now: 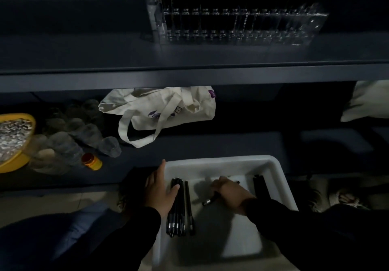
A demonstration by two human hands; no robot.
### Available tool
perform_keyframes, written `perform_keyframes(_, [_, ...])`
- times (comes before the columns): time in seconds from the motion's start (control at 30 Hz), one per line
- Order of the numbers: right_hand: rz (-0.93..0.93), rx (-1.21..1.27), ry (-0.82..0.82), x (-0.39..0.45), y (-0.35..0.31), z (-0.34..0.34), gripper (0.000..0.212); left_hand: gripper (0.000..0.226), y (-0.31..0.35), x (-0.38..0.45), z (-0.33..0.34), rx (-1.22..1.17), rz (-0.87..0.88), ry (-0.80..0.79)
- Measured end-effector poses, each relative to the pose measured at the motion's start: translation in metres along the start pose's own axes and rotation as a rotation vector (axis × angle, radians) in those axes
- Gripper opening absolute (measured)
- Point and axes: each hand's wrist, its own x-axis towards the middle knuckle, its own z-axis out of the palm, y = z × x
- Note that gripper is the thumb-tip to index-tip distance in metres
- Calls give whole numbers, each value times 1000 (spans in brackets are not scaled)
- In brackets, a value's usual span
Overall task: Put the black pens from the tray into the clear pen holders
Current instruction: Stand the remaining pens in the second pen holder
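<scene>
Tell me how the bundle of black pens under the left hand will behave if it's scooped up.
The black pens look stiff, slim and round, so probably light and apt to roll or fan apart. The left hand rests over them; a loose grip may drop some.

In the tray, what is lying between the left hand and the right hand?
In the head view, a bundle of black pens and one single pen lie between the left hand and the right hand, then bare tray floor.

upper shelf (84, 56): clear pen holders (237, 26) | floor (63, 199): white tray (221, 165)
</scene>
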Motion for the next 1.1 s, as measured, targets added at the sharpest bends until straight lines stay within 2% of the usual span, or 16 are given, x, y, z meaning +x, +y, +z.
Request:
perform_keyframes(0.1, [33,100,65,-2,2,-29,4,79,8,0,-10,23,13,49])
perform_keyframes(0.17, [43,139,195,-6,2,-55,7,74,20,-1,-22,28,41,108])
perform_keyframes(0.23, [65,301,319,-11,-6,-86,9,68,35,-2,-35,14,130,185])
perform_keyframes(0.3, [90,576,384,-19,-18,-125,22,60,52,-4,-50,-5,231,267])
perform_keyframes(0.37, [66,646,478,-28,-27,-168,28,50,73,-5,-67,11,335,355])
perform_keyframes(0.47, [19,777,633,-41,-40,-235,28,50,107,-4,-94,20,528,498])
perform_keyframes(0.57, [-56,831,778,-55,-52,-298,18,45,143,6,-120,10,581,574])
perform_keyframes(0.67, [-79,799,829,-63,-55,-348,8,57,175,20,-140,-62,535,521])
perform_keyframes(0.83, [9,686,1013,-61,-40,-406,4,73,208,46,-160,-154,403,285])
perform_keyframes(0.93, [63,602,1140,-54,-30,-420,10,79,221,63,-168,-132,375,256])
perform_keyframes(1.1, [129,537,1183,-38,-18,-420,17,75,232,88,-174,-62,372,217])
